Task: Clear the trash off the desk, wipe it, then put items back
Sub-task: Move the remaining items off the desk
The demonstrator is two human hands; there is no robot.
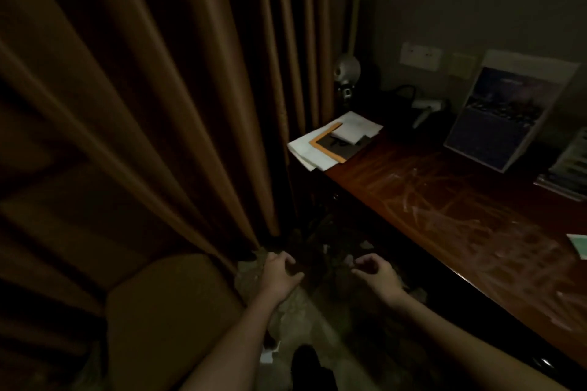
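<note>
Nearest the lens, noted two bare forearms reaching forward and down over the floor. Found the left hand (279, 276) low by the curtain hem, fingers curled inward and thumb set opposite them against something dark; cannot tell in this light whether actually holding anything. Found the right hand (378, 273) across from it and apart from it, fingers hooked, forefinger close to the thumb; cannot tell the contents of that pinch, if any.

Between and just beyond both hands, recorded a dark heap of trash (327, 244) on the floor beside the desk's front edge, with pale crumpled scraps showing in it; too dim to describe further.

Logged the desk (444, 200) along the right side, dark red wood, top marked with pale smeared streaks. At its far left corner, noted a stack of white papers (313, 154) overhanging the edge, an orange-edged dark folder (330, 144) on top and a folded white sheet (357, 130) partly over that.

Further back, recorded a tilted leaflet stand (498, 124) near the wall, a white socket plate (421, 55) on the wall above the desk, and a round grey fitting (347, 68) beside the curtain (158, 105). At the right margin, noted a green-and-white card (579, 244) lying on the desk.

Left of the forearms, logged a brown padded chair (168, 320) just beside the curtain
</note>
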